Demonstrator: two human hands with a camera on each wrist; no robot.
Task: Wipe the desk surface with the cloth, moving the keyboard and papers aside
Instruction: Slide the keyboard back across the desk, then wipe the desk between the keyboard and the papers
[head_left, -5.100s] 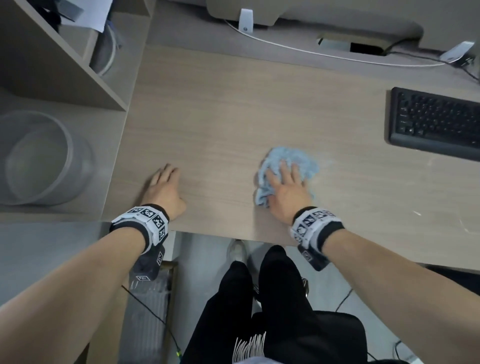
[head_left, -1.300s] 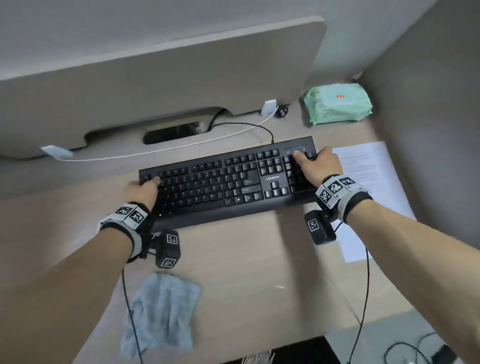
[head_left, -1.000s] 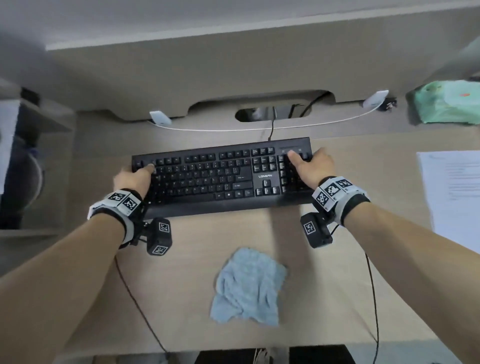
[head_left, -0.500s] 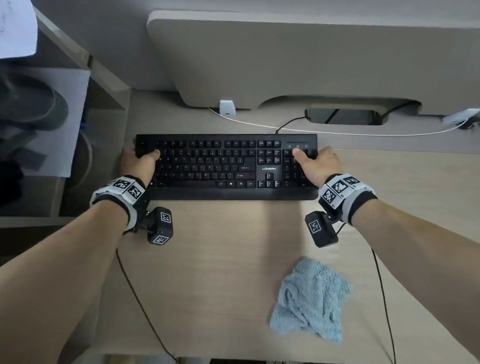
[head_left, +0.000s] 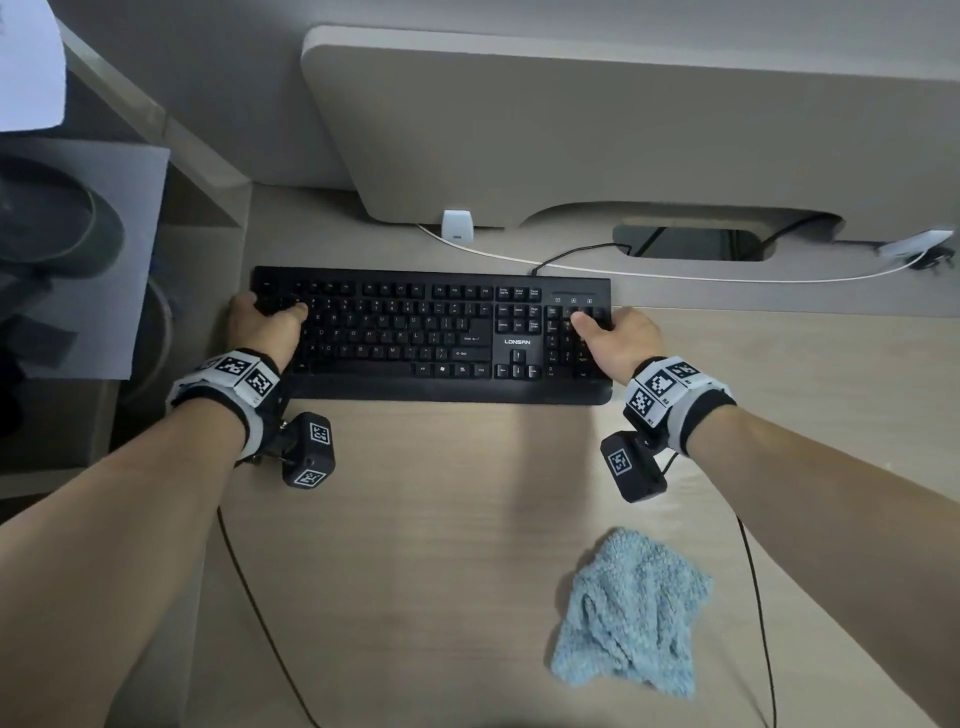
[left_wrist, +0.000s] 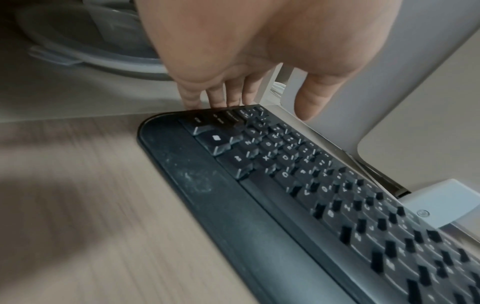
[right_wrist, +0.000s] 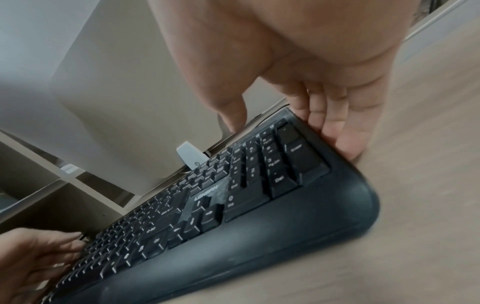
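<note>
Left hand (head_left: 262, 327) was wrapped over the left end of the black keyboard (head_left: 431, 335), thumb on the keys and fingers (left_wrist: 193, 97) hooked down the outer edge. The keyboard sat flat at the back of the counter (head_left: 441, 545), just under the grey panel (head_left: 623, 130). Right hand (head_left: 621, 338) gripped the right end the same way, both forearms reaching forward. Blue cloth (head_left: 631, 616) lay crumpled near the front right, nobody holding it.

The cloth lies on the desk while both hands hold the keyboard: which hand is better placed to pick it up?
Right. The cloth lies below the right hand; the left hand grips the far end.
</note>
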